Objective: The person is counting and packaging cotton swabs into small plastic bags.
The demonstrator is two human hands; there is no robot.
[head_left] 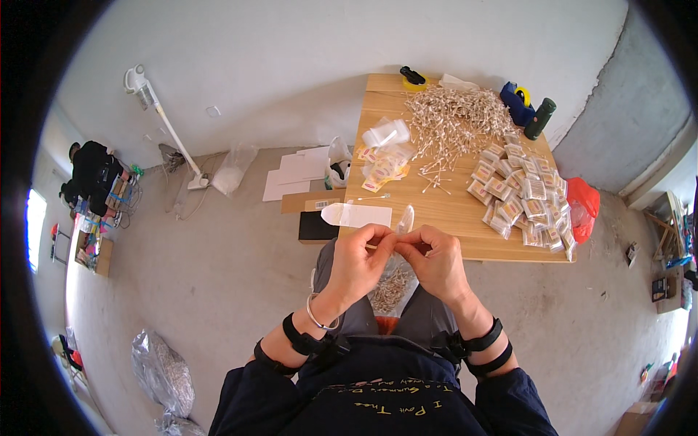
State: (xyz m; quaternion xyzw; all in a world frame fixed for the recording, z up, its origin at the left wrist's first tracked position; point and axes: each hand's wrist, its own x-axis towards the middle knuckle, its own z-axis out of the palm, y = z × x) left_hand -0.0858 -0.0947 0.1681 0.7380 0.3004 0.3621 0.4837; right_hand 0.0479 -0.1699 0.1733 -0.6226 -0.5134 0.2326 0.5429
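Observation:
My left hand (361, 260) and my right hand (436, 260) meet over the table's near edge, thumbs and forefingers pinched together. A narrow clear plastic bag (406, 218) rises just beyond the joined fingertips, its lower end hidden by my right fingers. Whatever lies in my left pinch is too small to name; a thin pale strip shows beside those fingers. Left of the bag is a white card (363, 215) with a rounded clear end. Below my hands, between my legs, sits an open clear bag of cotton swabs (391, 292).
The wooden table (458, 225) bears loose cotton swabs (458, 116), packed swab bags (525, 192), printed empty bags (382, 166), a blue tape dispenser (517, 105) and a dark green bottle (539, 119). A carton (313, 202) stands left; a red bag (583, 209) hangs right.

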